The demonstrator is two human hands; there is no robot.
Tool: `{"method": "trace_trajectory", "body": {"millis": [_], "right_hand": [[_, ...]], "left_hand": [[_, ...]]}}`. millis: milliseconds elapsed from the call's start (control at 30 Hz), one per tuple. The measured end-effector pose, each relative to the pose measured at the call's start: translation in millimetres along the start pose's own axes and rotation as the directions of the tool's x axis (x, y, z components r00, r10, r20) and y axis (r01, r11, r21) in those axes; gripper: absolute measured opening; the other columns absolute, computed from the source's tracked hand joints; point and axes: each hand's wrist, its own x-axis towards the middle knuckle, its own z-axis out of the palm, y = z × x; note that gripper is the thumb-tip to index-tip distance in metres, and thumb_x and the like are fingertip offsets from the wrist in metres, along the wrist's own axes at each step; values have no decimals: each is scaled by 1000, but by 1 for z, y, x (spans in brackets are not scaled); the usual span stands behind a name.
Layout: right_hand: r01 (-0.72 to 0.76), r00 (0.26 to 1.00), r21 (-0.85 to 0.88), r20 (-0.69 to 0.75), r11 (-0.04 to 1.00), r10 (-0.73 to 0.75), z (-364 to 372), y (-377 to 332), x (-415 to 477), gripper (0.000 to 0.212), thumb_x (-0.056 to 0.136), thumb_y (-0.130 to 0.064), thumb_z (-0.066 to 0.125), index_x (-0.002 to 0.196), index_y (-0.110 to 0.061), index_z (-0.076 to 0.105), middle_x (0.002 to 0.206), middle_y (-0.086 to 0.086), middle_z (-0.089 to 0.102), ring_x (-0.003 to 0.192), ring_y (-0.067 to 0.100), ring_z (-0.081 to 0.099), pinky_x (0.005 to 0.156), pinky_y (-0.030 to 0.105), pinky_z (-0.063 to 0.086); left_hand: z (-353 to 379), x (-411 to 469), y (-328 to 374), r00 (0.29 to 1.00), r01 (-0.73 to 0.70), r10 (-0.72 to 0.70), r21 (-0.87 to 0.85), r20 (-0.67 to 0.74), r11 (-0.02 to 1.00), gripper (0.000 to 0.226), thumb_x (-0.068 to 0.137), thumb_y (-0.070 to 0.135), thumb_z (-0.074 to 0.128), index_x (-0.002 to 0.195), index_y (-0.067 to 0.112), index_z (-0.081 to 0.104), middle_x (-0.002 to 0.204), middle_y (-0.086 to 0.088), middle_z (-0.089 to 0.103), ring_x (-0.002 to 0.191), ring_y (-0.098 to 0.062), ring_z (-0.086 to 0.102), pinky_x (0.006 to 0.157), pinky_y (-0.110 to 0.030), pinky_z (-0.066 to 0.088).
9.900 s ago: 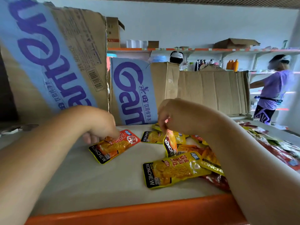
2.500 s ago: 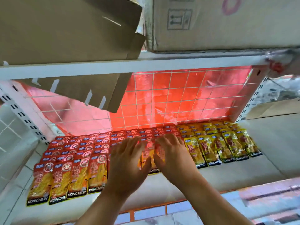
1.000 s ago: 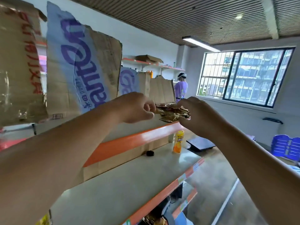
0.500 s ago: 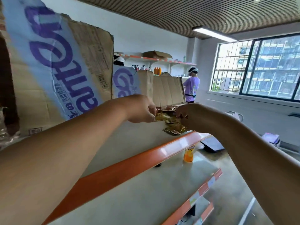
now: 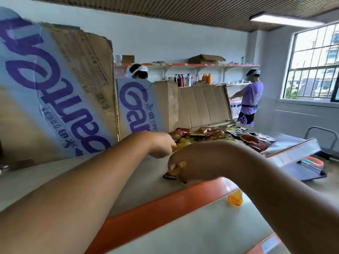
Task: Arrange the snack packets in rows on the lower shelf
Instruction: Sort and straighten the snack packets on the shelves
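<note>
A loose pile of red and yellow snack packets (image 5: 211, 134) lies on the grey top shelf (image 5: 128, 173) in front of the cardboard boxes. My left hand (image 5: 161, 145) reaches to the near edge of that pile, its fingers curled and pinching a yellow packet (image 5: 180, 143). My right hand (image 5: 185, 167) sits lower, close to the shelf's orange front edge (image 5: 165, 204). It grips a yellow packet with a black end (image 5: 170, 176) against the shelf surface. The lower shelf with the rows is out of view.
Tall cardboard boxes with blue and purple print (image 5: 55, 92) stand along the back of the shelf. An orange bottle (image 5: 235, 197) stands on the shelf below. Two people (image 5: 251, 99) work at wall shelves behind. A window is at the right.
Both hands have come down from mid-air onto the top shelf. My right hand has dropped to the orange edge with a packet, and my left hand has reached the pile.
</note>
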Motion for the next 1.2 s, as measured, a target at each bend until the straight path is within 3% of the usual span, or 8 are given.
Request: {"method": "trace_trajectory", "body": {"millis": [133, 367, 467, 633, 733, 833, 933, 1200], "right_hand": [[60, 998, 46, -2, 997, -60, -3, 21, 8, 32, 99, -34, 57, 130, -40, 58, 86, -23, 51, 74, -1, 51, 61, 19, 37], [193, 976, 24, 97, 981, -194, -23, 34, 47, 33, 97, -41, 59, 130, -39, 59, 114, -23, 59, 85, -10, 57, 75, 11, 45], [202, 966, 38, 156, 979, -205, -34, 33, 70, 27, 96, -44, 59, 122, -40, 63, 128, -9, 61, 100, 18, 70, 97, 40, 54], [153, 978, -8, 145, 988, -150, -44, 31, 95, 14, 98, -45, 57, 108, -36, 61, 109, -1, 61, 85, 21, 70, 74, 34, 62], [69, 998, -137, 11, 988, -68, -33, 33, 108, 38, 95, -56, 57, 98, -19, 62, 92, -2, 60, 69, 12, 56, 57, 24, 43], [22, 1000, -153, -18, 988, -25, -18, 33, 121, 48, 88, -68, 60, 79, -21, 53, 83, -4, 56, 75, 14, 53, 61, 27, 37], [38, 998, -132, -51, 991, -45, -12, 35, 128, 42, 90, -57, 63, 75, -21, 47, 83, -3, 54, 76, 16, 53, 62, 28, 38], [75, 986, 47, -154, 996, -67, -18, 47, 113, 35, 85, -42, 71, 106, -18, 58, 97, 2, 59, 81, 17, 55, 56, 27, 36]], "left_hand": [[0, -16, -2, 995, 76, -82, 96, 62, 992, 35, 102, 19, 48, 125, 33, 69, 125, 7, 68, 115, -18, 63, 91, -34, 55], [-14, -43, -25, 921, 333, -364, 206, 140, 920, 28, 105, 34, 49, 106, 22, 74, 99, 0, 75, 85, -19, 65, 61, -28, 45], [-12, -42, -36, 915, 390, -393, 53, 93, 920, 29, 102, 44, 53, 98, 22, 73, 99, -1, 74, 86, -19, 66, 73, -33, 50], [-1, -31, -42, 911, 411, -410, -25, 47, 911, 45, 91, 65, 58, 96, 20, 61, 99, -1, 65, 88, -19, 61, 72, -34, 46], [6, -23, -42, 902, 429, -425, -54, 76, 902, 54, 85, 73, 63, 92, 20, 57, 91, 2, 61, 85, -17, 59, 68, -33, 43], [9, -18, -47, 902, 432, -431, -72, 28, 899, 60, 81, 73, 68, 74, 15, 56, 70, -1, 55, 66, -21, 52, 60, -33, 36], [6, -20, -49, 888, 459, -460, -54, 0, 887, 55, 82, 68, 70, 92, 15, 65, 89, -6, 68, 78, -23, 62, 63, -32, 41], [-2, -29, -53, 877, 452, -465, -123, -120, 884, 33, 80, 49, 74, 97, 22, 65, 96, 0, 65, 81, -16, 59, 68, -33, 46]]}}
